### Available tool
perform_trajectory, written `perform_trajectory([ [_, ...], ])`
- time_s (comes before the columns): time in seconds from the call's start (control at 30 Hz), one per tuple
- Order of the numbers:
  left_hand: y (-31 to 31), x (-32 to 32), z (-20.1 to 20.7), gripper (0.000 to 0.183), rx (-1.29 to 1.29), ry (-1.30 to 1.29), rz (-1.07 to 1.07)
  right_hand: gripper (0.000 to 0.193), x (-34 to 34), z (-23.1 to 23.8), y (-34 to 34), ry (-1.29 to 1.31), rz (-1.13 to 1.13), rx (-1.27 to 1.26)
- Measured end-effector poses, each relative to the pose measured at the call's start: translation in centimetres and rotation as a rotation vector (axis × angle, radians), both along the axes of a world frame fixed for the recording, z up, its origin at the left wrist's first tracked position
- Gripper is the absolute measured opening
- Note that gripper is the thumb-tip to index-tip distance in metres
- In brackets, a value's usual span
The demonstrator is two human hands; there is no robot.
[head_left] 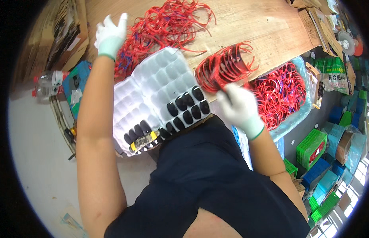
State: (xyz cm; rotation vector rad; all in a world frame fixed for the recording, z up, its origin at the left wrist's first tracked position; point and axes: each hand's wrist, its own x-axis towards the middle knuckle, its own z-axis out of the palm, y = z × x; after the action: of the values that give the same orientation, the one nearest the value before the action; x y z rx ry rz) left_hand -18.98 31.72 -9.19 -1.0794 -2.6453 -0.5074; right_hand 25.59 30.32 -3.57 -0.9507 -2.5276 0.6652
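Observation:
My left hand [111, 35], in a white glove with a green cuff, is raised with its fingers spread and holds nothing. Beside it lies a tangled heap of thin red looped strips [168, 23] with some purple bits. My right hand [241, 108], gloved the same way, is blurred by motion near a row of red curved strips [222, 69] lined up round dark pieces. Whether its fingers hold anything is unclear. A white moulded tray [162, 73] lies in front of me, with black oval pieces [187, 99] in some near pockets.
Right of the table, a box lined with blue plastic [305, 65] holds more red strips. Across the tray's near edge lies a black-and-yellow object [144, 141]. Cardboard [41, 43] and a plastic bottle [47, 84] stand left; green crates [311, 146] sit farther right.

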Motion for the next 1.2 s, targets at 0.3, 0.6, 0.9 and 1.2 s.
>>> perform_trajectory([
  [0.3,-0.2,-2.9,-4.3,0.061,-0.336,-0.238,0.112,0.025,6.4,-14.7,17.7,-0.158,-0.338,-0.272],
  [0.6,-5.3,-0.8,1.7,0.048,0.224,-0.749,0.123,0.037,6.4,-14.0,17.7,-0.206,-0.26,-0.214],
  [0.9,-13.2,4.9,11.0,0.034,0.76,-0.688,-0.119,0.018,0.1,-6.3,5.1,0.071,-0.149,-0.302],
  [1.2,-33.9,17.8,8.1,0.025,0.476,-0.972,-0.312,0.046,-3.3,-9.9,-1.4,-0.158,-0.147,-0.584],
])
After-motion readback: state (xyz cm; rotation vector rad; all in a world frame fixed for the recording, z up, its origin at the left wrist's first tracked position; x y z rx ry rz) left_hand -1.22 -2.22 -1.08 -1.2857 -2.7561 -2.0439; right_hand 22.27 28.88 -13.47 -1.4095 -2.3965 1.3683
